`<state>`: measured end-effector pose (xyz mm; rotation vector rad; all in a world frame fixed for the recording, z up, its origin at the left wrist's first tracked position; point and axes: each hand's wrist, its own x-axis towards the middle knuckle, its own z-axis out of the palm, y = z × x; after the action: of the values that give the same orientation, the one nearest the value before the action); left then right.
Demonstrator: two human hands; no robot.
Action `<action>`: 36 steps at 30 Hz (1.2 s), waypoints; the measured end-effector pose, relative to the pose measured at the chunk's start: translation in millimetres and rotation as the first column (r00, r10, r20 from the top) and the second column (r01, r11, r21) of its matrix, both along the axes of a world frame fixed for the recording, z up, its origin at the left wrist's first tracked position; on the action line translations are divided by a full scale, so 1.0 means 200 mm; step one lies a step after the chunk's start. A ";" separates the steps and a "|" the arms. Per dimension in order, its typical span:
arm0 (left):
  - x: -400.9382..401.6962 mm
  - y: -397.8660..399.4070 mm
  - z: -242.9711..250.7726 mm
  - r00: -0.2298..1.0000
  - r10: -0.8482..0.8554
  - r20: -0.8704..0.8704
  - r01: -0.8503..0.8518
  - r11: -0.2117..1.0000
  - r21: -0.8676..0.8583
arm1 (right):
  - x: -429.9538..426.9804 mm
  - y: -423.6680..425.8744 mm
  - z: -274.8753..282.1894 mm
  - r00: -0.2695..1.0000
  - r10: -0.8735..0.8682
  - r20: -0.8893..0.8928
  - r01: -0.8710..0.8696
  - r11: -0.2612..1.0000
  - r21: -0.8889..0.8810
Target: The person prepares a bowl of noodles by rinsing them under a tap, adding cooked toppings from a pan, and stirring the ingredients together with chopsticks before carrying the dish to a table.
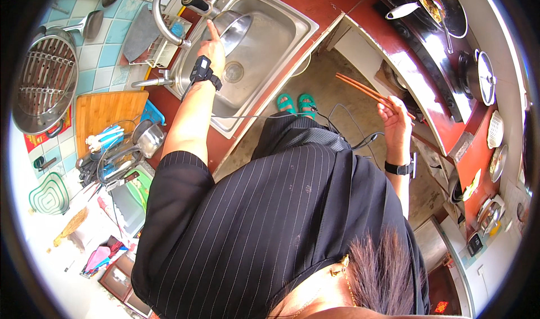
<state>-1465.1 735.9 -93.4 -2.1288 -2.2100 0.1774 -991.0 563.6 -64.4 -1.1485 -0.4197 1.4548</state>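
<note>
My left hand (214,53) is over the back left of the stainless steel sink (261,66), its index finger stretched towards the base of the tap (158,11). It grips a shiny metal bowl (236,34), which is tilted in the sink; the other fingers are partly hidden. Off to the right, above the floor, my right hand (394,116) holds a pair of brown chopsticks (363,89). Their thin ends point away from me, up and to the left. Both wrists wear black straps.
Right of the sink, a pan of food (430,0) with a metal utensil stands on the black gas hob (417,53). A lidded pot (481,76) is nearer. At left are a wooden chopping board (105,112), a ladle (147,139) and a knife (122,179). A cable (261,115) crosses before my body.
</note>
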 end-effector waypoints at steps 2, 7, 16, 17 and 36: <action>0.00 0.02 -0.02 1.000 0.018 -0.005 -0.018 1.000 0.012 | 0.01 -0.02 0.00 1.000 -0.026 0.018 0.026 1.000 0.002; 0.05 0.04 0.00 0.997 0.023 0.074 -0.020 0.999 -0.039 | 0.05 -0.08 0.05 0.996 -0.064 0.056 0.064 0.998 -0.006; -0.04 0.18 -0.45 -0.013 0.683 0.730 -0.460 0.644 -0.611 | 0.12 -0.17 0.06 0.982 -0.184 0.036 0.186 0.981 -0.047; -0.03 0.19 -0.50 -0.231 0.601 0.765 -0.426 0.644 -0.635 | 0.12 -0.18 0.08 0.982 -0.185 0.032 0.186 0.980 -0.064; 0.52 0.18 -0.49 -0.448 0.561 0.696 0.098 0.805 -0.585 | 0.31 -0.10 0.10 0.941 -0.324 0.093 0.329 0.944 -0.037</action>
<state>-1361.0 772.8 -191.1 -1.5066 -3.6549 -2.6525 -929.2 544.4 -44.0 -1.2598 -0.2360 1.1347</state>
